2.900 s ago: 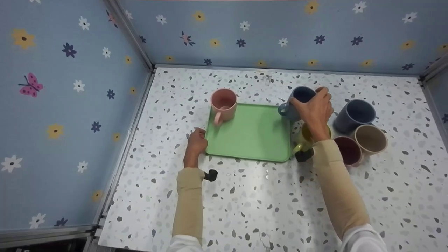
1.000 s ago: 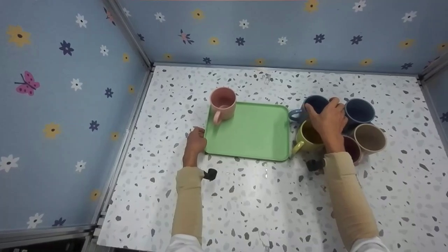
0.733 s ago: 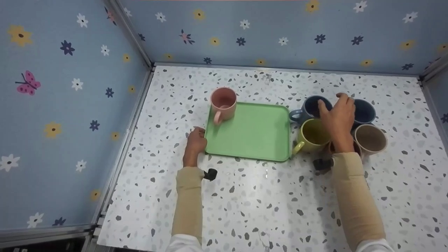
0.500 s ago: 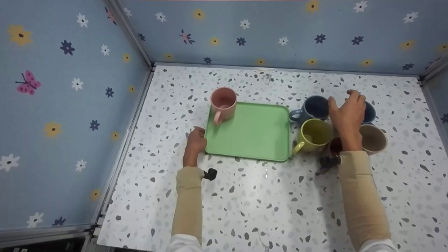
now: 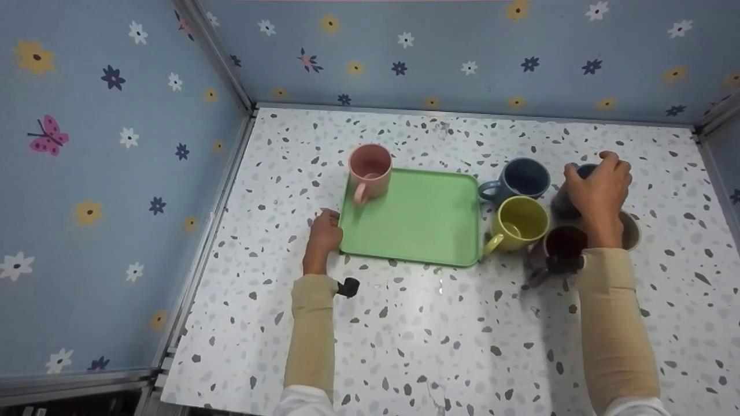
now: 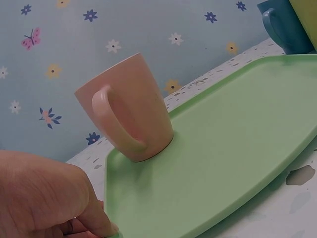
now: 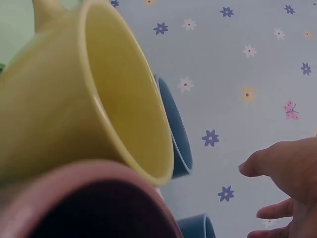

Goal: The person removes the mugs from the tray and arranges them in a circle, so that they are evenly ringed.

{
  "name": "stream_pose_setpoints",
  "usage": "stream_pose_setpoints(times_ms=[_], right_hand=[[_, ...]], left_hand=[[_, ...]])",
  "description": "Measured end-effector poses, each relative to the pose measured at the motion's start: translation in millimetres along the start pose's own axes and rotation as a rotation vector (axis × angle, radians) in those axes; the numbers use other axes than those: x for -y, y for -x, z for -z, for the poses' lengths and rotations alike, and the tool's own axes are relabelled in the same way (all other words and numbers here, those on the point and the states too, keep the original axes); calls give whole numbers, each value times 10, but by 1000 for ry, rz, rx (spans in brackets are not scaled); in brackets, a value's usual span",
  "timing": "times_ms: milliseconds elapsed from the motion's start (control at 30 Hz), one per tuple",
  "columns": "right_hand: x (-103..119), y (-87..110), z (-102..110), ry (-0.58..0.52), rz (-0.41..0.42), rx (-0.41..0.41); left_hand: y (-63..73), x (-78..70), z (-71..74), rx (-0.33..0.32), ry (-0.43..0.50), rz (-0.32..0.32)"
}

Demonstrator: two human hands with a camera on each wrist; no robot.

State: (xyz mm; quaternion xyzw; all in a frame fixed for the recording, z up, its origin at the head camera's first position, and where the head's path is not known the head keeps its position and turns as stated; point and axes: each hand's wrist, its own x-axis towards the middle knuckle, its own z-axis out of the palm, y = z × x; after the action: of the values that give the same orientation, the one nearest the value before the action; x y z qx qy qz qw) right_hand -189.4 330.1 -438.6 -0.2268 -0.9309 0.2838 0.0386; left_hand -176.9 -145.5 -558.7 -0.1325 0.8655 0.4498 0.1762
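Note:
My left hand (image 5: 325, 232) holds the left edge of a green tray (image 5: 428, 222), its fingers bent at the rim. On the tray's far left corner stands a pink mug (image 5: 377, 184), handle toward me. Over at the right, my right hand (image 5: 601, 188) is above a dark blue mug (image 5: 563, 202), thumb and fingers spread across its top and hiding much of it. The right wrist view shows that hand (image 7: 292, 188) with parted fingers and nothing between them. A blue mug with a handle (image 5: 517, 184) stands beside the tray's right edge.
A yellow mug (image 5: 523, 222) stands close to the tray's right side. Next to it are a dark reddish mug (image 5: 565, 240) and a beige mug (image 5: 631, 231), both partly behind the right arm. Flowered wall panels (image 5: 439, 52) border the speckled table (image 5: 404, 341).
The right hand moved the blue mug from the tray's far right corner to behind the yellow mug and let go. It then shifted right, over the dark blue mug. The left hand stayed put.

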Motion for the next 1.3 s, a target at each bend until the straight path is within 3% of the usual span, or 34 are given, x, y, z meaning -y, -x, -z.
stream_pose_setpoints(times_ms=[267, 500, 1033, 1300], right_hand=[[-176, -67, 162, 88, -51, 146], [-324, -69, 205, 72, -81, 254], [-473, -104, 228, 1, -48, 263], [-492, -116, 241, -6, -34, 285]], left_hand=[[10, -8, 0, -3, 10, -6], [20, -11, 3, 14, 15, 11], [36, -18, 21, 19, 20, 12], [-17, 16, -8, -30, -7, -4]])
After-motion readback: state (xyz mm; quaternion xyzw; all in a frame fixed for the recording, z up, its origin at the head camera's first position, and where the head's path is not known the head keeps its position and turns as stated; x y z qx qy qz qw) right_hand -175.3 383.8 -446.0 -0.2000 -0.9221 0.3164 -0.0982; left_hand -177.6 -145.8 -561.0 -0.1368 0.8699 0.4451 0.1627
